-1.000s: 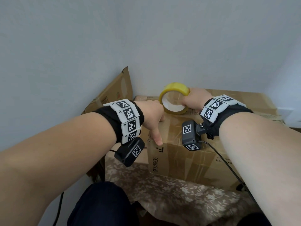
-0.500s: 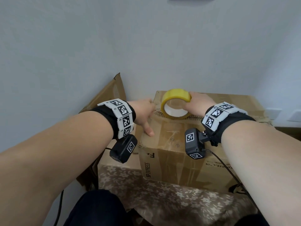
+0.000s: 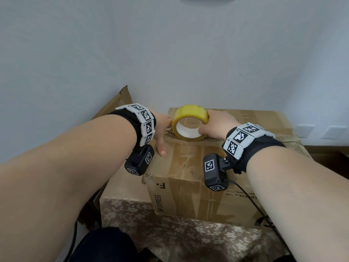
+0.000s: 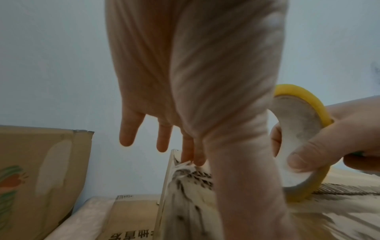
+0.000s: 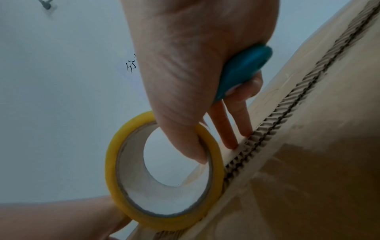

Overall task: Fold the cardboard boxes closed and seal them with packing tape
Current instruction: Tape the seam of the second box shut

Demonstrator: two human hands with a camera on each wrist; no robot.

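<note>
A brown SF EXPRESS cardboard box [image 3: 188, 163] has its top flaps folded shut, with a corrugated seam [image 5: 287, 113] running across the top. A yellow tape roll [image 3: 190, 113] [image 5: 115, 178] [image 4: 308, 97] stands on edge on the left end of that seam. My right hand [image 3: 219, 123] [image 5: 185, 81] grips the roll with the thumb inside the core. It also holds a teal object [image 5: 242, 69] against the palm. My left hand [image 3: 162, 127] [image 4: 185, 97] is beside the roll, fingers straight, touching the box's left top edge.
Another cardboard box [image 3: 117, 104] [image 4: 41, 162] with a raised flap stands at the left against the wall. The taped box sits on a lower box [image 3: 122, 188] and a floral cloth [image 3: 188, 233]. The wall is right behind. A cable [image 3: 251, 201] hangs from my right wrist.
Both hands and the roll have shifted farther back along the box top toward the wall. The left hand moved from the front corner up to the seam's left end. Grips are unchanged.
</note>
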